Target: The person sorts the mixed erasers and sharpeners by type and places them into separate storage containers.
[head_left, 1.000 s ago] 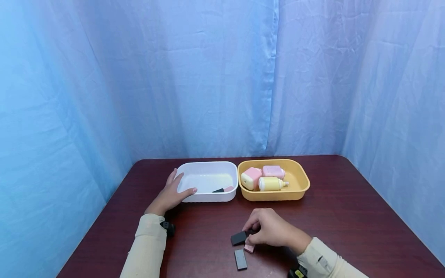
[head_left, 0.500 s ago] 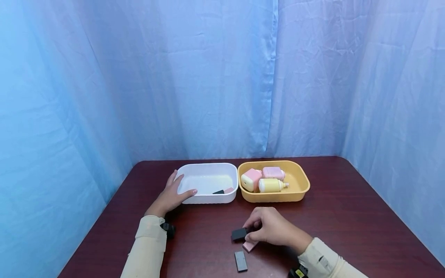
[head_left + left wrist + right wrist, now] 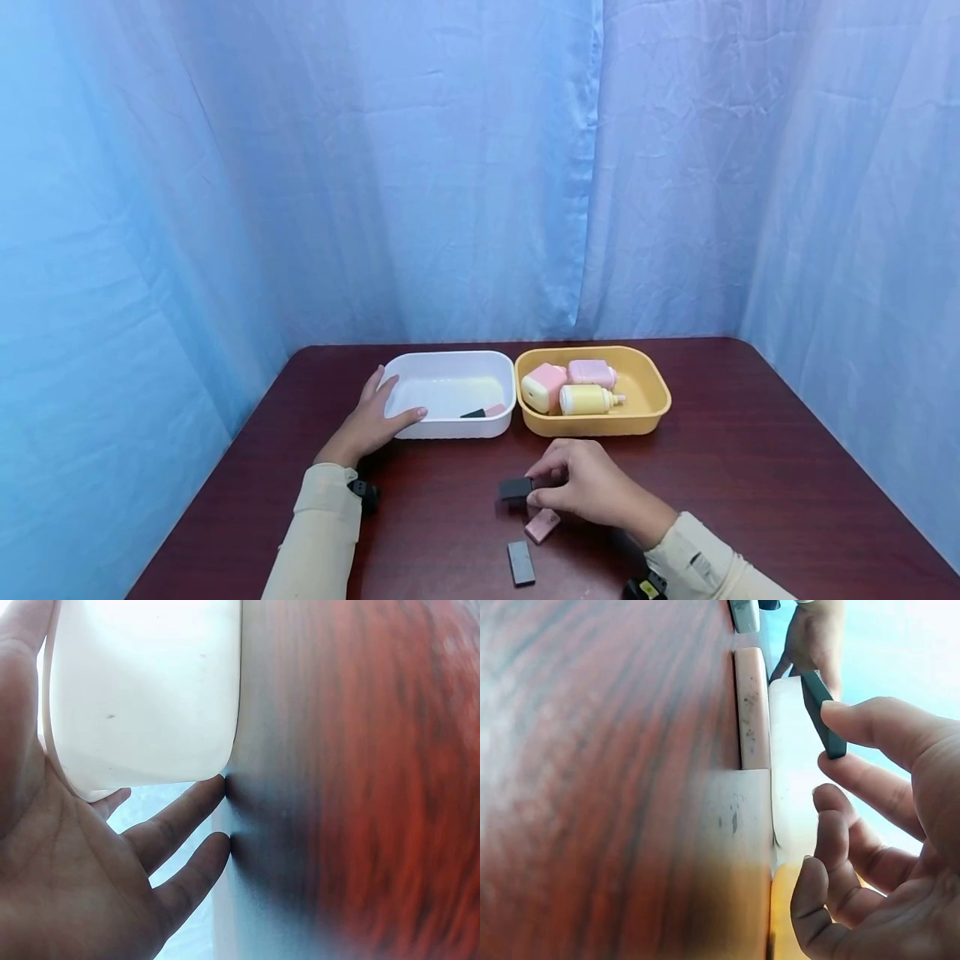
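Note:
My right hand (image 3: 592,485) pinches a black rectangular block (image 3: 514,488) between thumb and fingertip. In the right wrist view this block (image 3: 821,716) appears thin and raised off the table, the other fingers loosely bent below. A pink block (image 3: 542,526) lies just under the hand, and a grey block (image 3: 521,564) is nearer the front. My left hand (image 3: 369,423) rests at the left end of a white tray (image 3: 450,429), thumb over its front rim. From the left wrist, the fingers (image 3: 180,825) look spread and nearly straight against the tray's outer wall (image 3: 146,697).
Inside the white tray lie a black piece (image 3: 473,413) and a pink piece (image 3: 494,409). Beside it stands a yellow tray (image 3: 592,426) with a pink-and-cream container (image 3: 543,387), a lilac bottle (image 3: 591,372) and a yellow bottle (image 3: 587,399). Blue curtains (image 3: 480,167) surround the dark red table (image 3: 750,467).
My right hand has lifted the black block and moved it slightly away from me, uncovering more of the pink block, which has turned a little. My left hand stays at the white tray.

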`<move>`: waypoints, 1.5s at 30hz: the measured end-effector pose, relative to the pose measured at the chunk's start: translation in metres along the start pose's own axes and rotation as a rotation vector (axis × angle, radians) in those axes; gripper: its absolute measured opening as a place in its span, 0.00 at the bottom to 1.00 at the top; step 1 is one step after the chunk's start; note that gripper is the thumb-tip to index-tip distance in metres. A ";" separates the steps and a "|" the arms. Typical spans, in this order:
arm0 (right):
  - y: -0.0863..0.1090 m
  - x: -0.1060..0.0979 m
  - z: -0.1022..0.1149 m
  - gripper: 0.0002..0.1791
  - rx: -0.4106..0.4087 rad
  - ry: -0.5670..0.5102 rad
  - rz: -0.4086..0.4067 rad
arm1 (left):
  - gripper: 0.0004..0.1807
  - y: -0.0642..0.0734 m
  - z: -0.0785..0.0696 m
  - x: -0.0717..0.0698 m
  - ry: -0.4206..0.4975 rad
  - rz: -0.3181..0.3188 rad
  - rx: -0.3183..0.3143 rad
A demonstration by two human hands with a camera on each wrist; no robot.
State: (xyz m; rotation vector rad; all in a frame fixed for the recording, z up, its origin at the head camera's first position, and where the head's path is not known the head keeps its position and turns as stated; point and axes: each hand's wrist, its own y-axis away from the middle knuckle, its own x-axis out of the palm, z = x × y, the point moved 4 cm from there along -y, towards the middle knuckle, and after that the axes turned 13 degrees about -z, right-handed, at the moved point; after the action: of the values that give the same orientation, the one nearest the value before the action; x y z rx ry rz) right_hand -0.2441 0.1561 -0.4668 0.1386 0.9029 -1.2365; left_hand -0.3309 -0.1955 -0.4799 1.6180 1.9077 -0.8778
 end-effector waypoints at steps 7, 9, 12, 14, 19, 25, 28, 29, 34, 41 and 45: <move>0.000 -0.003 0.000 0.07 -0.002 0.013 -0.075 | 0.63 0.001 0.001 0.002 -0.006 0.002 0.002; -0.001 -0.005 0.001 0.08 -0.009 0.019 -0.100 | 0.63 0.002 0.000 0.001 -0.003 -0.002 0.003; -0.004 -0.007 0.002 0.08 -0.004 0.040 -0.118 | 0.62 0.001 0.000 0.000 0.000 -0.005 0.007; -0.007 -0.009 0.002 0.07 0.031 0.054 -0.111 | 0.62 0.001 -0.001 0.000 -0.001 -0.004 0.011; -0.013 -0.015 0.004 0.07 0.079 0.074 -0.098 | 0.62 0.001 -0.002 -0.001 -0.009 -0.009 0.019; -0.022 -0.019 0.010 0.07 0.029 0.065 -0.120 | 0.62 0.002 -0.002 0.000 -0.016 -0.010 0.016; -0.026 -0.021 0.012 0.07 0.014 0.065 -0.141 | 0.62 0.001 -0.001 -0.001 -0.016 -0.012 0.014; -0.027 -0.022 0.012 0.07 0.015 0.068 -0.146 | 0.62 0.001 -0.001 -0.001 -0.014 -0.013 0.014; -0.033 -0.025 0.014 0.08 0.035 0.061 -0.165 | 0.62 0.001 -0.002 -0.001 -0.014 -0.012 0.016; -0.042 -0.028 0.014 0.10 0.033 0.083 -0.199 | 0.62 0.002 -0.002 -0.002 -0.018 -0.011 0.013; -0.047 -0.028 0.013 0.08 0.055 0.097 -0.203 | 0.62 0.002 -0.003 -0.002 -0.010 -0.011 0.015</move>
State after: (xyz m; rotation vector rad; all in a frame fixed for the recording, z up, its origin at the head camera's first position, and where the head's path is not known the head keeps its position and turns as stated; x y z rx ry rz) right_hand -0.2785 0.1530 -0.4230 0.1549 0.9853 -1.4543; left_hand -0.3283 -0.1943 -0.4773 1.6097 1.9092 -0.9048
